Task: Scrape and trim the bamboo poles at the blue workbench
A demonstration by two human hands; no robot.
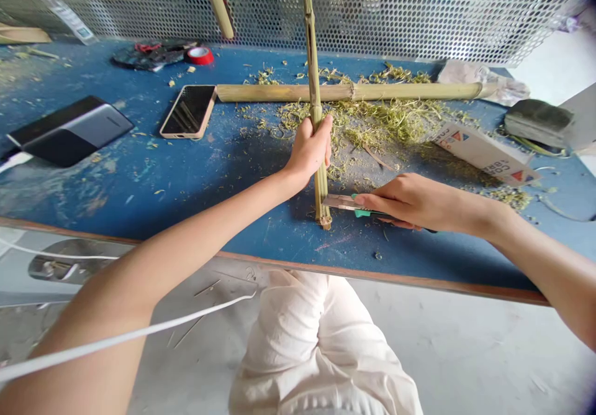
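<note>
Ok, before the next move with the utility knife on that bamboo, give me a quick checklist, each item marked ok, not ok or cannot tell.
1. Left hand wrapped around the bamboo pole: ok.
2. Lower end of the pole on the blue workbench: ok, it appears to rest there.
3. Right hand gripping the green-handled utility knife: ok.
4. Blade against the pole: cannot tell how far it bites.
5. Left hand above the blade and apart from it: ok.
6. White cable lying across the left forearm: not ok.
</note>
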